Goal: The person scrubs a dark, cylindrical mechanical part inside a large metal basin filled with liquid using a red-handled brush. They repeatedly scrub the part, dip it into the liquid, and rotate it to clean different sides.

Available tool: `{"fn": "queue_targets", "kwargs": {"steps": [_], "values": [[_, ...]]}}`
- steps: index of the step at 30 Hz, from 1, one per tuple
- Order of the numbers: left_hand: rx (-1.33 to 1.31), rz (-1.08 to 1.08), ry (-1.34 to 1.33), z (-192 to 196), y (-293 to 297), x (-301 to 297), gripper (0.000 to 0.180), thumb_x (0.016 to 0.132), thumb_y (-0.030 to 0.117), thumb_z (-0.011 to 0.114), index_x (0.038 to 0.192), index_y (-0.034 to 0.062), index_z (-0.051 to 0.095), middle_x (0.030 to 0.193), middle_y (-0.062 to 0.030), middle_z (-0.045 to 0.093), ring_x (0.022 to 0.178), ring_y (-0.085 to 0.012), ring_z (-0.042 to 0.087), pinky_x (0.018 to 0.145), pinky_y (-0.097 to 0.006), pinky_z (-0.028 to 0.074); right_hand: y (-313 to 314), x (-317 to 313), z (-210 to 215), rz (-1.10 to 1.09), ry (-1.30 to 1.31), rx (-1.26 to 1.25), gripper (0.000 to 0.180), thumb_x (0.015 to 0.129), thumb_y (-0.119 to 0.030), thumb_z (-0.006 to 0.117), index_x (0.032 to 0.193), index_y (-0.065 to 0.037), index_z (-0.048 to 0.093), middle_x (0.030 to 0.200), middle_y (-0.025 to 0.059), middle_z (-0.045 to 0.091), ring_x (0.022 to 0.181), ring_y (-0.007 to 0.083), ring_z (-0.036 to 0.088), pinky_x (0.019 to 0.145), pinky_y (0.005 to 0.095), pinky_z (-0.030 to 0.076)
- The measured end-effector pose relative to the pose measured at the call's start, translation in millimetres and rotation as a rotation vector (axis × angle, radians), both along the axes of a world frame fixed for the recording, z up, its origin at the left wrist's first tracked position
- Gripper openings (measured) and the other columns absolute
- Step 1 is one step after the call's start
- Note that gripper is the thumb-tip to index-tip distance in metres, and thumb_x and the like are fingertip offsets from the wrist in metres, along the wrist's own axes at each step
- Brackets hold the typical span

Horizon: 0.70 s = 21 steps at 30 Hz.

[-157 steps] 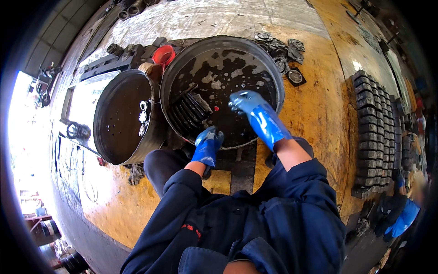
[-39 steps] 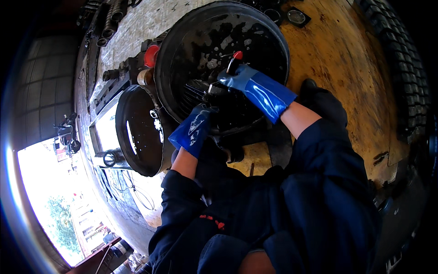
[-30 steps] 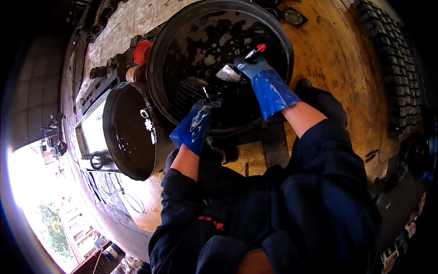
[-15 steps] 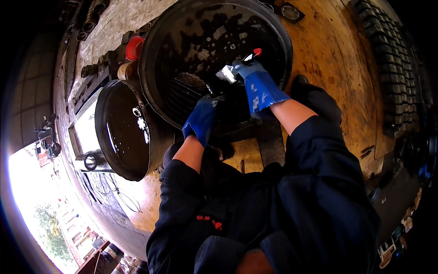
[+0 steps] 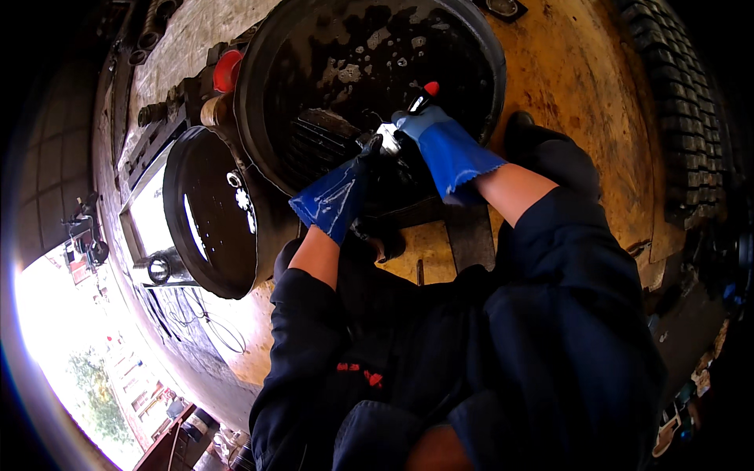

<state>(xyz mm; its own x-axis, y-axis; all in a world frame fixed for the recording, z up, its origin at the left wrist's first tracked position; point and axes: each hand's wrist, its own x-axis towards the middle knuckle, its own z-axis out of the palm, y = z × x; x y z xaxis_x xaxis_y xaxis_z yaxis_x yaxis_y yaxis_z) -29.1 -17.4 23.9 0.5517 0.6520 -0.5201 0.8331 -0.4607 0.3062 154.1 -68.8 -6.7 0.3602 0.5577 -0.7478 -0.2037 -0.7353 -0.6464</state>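
Observation:
Both my hands wear blue gloves over a large round black basin (image 5: 246,133) of dark, foamy liquid. My right hand (image 5: 441,145) is closed round what looks like a flat paintbrush (image 5: 387,140), its red-tipped handle rising past the fingers and its pale, shiny end pointing left. Close beside that end, the fingers of my left hand (image 5: 343,184) are closed, wet streaks running over the glove. Whatever sits in the left fingers is too dark to make out. A ribbed dark surface (image 5: 318,140) shows in the liquid at the basin's left.
A smaller round tub (image 5: 177,235) of dark liquid stands left of the basin. Beyond it are a red cup-like thing (image 5: 227,71) and dark metal parts (image 5: 153,114). A large black tyre (image 5: 682,110) lies at the right, and thin cables (image 5: 216,326) at the lower left.
My left hand has moved up and right, towards the brush's pale end. The right hand has shifted slightly left and the brush handle stands steeper.

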Motion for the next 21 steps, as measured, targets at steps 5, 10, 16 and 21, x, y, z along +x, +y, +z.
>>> {"fn": "queue_targets", "kwargs": {"steps": [5,10,16,21], "values": [[0.036,0.061,-0.028,0,-11,-6,0.036,0.103,0.017,0.038,0.131,0.0043,0.055,0.127,-0.0188,0.062,0.12,-0.0329,0.058,0.1,-0.034,0.048,-28,-7,3,0.346,-0.23,0.028,0.042,0.091,-0.043,0.062,0.106,-0.005,0.07,0.095,0.014,0.073,0.092,0.0276,0.07,0.086,0.0375,0.052],[0.072,0.106,-0.03,-2,-12,-9,0.037,0.103,0.016,0.037,0.135,0.0048,0.053,0.129,-0.0195,0.061,0.123,-0.034,0.057,0.101,-0.034,0.047,-41,-5,12,0.702,-0.326,-0.048,0.047,0.093,-0.05,0.057,0.109,-0.007,0.072,0.096,0.0155,0.073,0.092,0.0292,0.07,0.087,0.0387,0.054],[0.072,-0.19,-0.168,0,-16,-3,0.039,0.1,0.007,0.039,0.138,0.0026,0.05,0.131,-0.022,0.059,0.125,-0.0359,0.054,0.102,-0.037,0.046,-30,2,-10,0.878,-0.734,-0.137,0.044,0.091,-0.048,0.061,0.108,-0.01,0.074,0.101,0.014,0.073,0.095,0.0303,0.071,0.086,0.04,0.056],[0.179,-0.326,-0.342,-62,2,-15,0.037,0.097,0.004,0.04,0.132,-0.0014,0.052,0.129,-0.0249,0.058,0.122,-0.0367,0.055,0.1,-0.04,0.047,-9,24,11,0.379,-0.29,-0.119,0.043,0.087,-0.045,0.064,0.107,-0.007,0.073,0.098,0.0144,0.073,0.091,0.0282,0.07,0.084,0.0379,0.055]]}}
